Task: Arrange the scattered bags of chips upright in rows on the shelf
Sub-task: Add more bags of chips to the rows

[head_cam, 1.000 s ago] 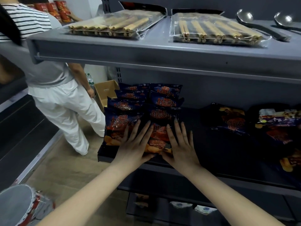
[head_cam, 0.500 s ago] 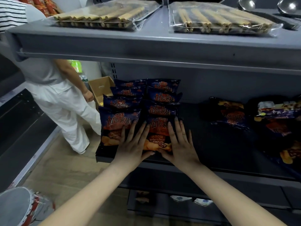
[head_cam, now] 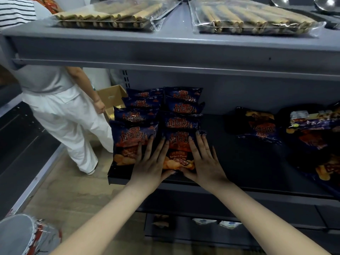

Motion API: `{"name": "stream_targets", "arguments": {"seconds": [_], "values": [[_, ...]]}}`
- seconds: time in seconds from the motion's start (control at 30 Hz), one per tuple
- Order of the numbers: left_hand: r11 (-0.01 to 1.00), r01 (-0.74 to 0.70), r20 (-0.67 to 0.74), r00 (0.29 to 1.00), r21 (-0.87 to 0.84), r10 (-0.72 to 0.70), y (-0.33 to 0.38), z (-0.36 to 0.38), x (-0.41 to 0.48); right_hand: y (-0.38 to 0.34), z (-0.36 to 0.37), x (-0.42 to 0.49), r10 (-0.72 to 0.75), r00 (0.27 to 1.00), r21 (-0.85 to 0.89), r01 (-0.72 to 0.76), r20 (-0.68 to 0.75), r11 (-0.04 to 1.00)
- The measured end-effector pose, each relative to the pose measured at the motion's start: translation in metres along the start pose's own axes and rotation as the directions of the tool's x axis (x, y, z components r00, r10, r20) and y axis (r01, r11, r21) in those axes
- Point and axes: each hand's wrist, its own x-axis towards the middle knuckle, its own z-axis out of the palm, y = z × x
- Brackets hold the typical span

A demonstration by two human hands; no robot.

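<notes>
Head view: left grip (head_cam: 149,163), right grip (head_cam: 203,162) open-fingered on front bags (head_cam: 177,155); scattered bags (head_cam: 257,126) rightward.

Two clear packs of wafer rolls (head_cam: 114,17) lie flat on the upper shelf (head_cam: 165,50), metal ladles (head_cam: 326,3) at its far right. A person (head_cam: 60,122) in white trousers stands on the wooden floor (head_cam: 60,196) beside an open cardboard box (head_cam: 112,98).

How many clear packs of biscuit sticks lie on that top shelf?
2: left pack and right pack, side by side on the top shelf; others may lie out of view.
</notes>
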Motion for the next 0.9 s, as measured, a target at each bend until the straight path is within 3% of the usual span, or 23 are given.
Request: {"name": "stream_targets", "arguments": {"seconds": [0.43,0.67,0.9], "values": [[1.0,-0.007,0.031,0.999,-0.004,0.008,-0.001,0.002,-0.001,-0.003,0.002,-0.005,0.019,1.0,0.036,-0.018,-0.023,0.999],[1.0,0.017,0.053,0.998,0.017,-0.018,-0.001,-0.001,0.0,-0.005,-0.008,-0.005,0.007,1.0,-0.027,-0.007,0.008,1.0],[0.999,-0.047,-0.017,0.999,-0.013,0.047,-0.001,-0.013,-0.005,-0.009,-0.012,-0.015,-0.008,0.998,0.022,0.009,-0.068,1.0]]}}
